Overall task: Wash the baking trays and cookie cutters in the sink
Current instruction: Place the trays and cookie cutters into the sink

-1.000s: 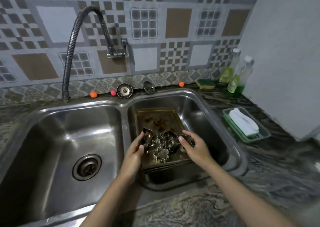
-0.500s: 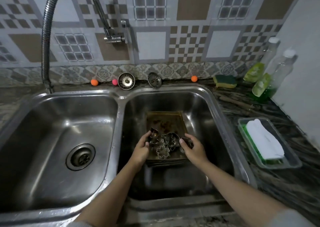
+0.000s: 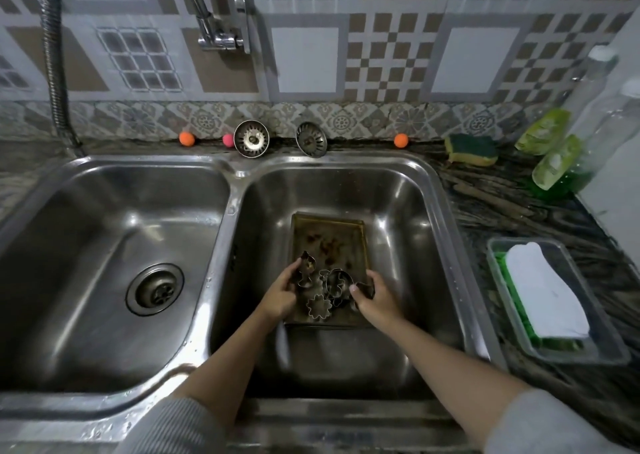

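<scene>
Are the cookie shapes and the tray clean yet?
Not yet. The baking tray sits in the right basin, brown stains showing. Both hands grip it, left hand and right hand, with the cookie cutters lying on top. No water runs from the tap, and the sponge lies unused on the counter. All the washing remains.

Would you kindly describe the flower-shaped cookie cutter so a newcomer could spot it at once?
Look in the right sink basin, at the stained baking tray. Among the metal cutters at its near end, between the hands, the flower-shaped cutter lies nearest you, alone in having scalloped petals.
</scene>
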The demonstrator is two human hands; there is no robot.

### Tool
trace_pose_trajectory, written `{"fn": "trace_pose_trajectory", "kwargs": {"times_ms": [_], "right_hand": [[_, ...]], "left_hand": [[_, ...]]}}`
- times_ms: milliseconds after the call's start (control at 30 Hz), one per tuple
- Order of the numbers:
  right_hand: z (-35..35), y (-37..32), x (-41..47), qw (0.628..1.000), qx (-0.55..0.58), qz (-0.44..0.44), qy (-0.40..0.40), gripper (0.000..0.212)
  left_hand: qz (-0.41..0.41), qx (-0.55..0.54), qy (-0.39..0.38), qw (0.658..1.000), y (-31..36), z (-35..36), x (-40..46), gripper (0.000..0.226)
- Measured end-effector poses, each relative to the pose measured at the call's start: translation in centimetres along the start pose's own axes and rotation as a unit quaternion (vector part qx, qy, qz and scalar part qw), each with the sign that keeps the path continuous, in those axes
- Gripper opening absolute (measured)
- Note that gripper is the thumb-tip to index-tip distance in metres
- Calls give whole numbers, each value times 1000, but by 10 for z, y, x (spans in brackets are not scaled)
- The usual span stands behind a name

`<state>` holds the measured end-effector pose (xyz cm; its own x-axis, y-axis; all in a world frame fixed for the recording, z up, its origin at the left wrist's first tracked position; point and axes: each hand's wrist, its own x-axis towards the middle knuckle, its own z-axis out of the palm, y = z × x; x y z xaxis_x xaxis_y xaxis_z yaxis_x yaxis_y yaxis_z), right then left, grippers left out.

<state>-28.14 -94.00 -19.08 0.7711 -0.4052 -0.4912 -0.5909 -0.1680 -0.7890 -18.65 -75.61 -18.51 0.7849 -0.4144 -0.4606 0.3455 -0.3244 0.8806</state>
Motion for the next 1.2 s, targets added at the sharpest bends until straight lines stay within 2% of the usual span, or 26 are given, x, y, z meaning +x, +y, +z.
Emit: {"fn": "trace_pose_trajectory", "kwargs": {"times_ms": [133, 233, 300, 367, 467, 667, 900, 1033, 1200], "right_hand": [[-7, -9, 0, 994, -68, -78, 36, 66], [-9, -13, 0, 987, -91, -130, 32, 75], [-13, -13, 2, 980, -140, -138, -17, 91], [-16, -12, 6, 967, -202, -131, -80, 102], [-13, -10, 16, 934, -306, -150, -109, 105], [-16, -24, 28, 897, -381, -192, -116, 98], [-13, -35, 36, 885, -404, -184, -137, 102], [-9, -35, 38, 897, -389, -173, -122, 87], [-10, -33, 41, 911, -360, -164, -113, 74]], "left_hand": [[50, 77, 52, 994, 8, -2, -3, 53], [57, 174, 96, 978, 9, -7, -4, 65], [83, 276, 43, 957, 12, -9, -6, 85], [92, 381, -35, 919, 17, -8, -8, 105], [76, 485, -84, 867, 20, -2, -8, 115], [95, 554, -81, 823, 24, -3, -3, 104], [113, 558, -64, 819, 19, -5, -6, 109], [129, 583, -63, 800, 18, -3, -8, 114], [153, 564, -77, 808, 18, -2, -7, 103]]}}
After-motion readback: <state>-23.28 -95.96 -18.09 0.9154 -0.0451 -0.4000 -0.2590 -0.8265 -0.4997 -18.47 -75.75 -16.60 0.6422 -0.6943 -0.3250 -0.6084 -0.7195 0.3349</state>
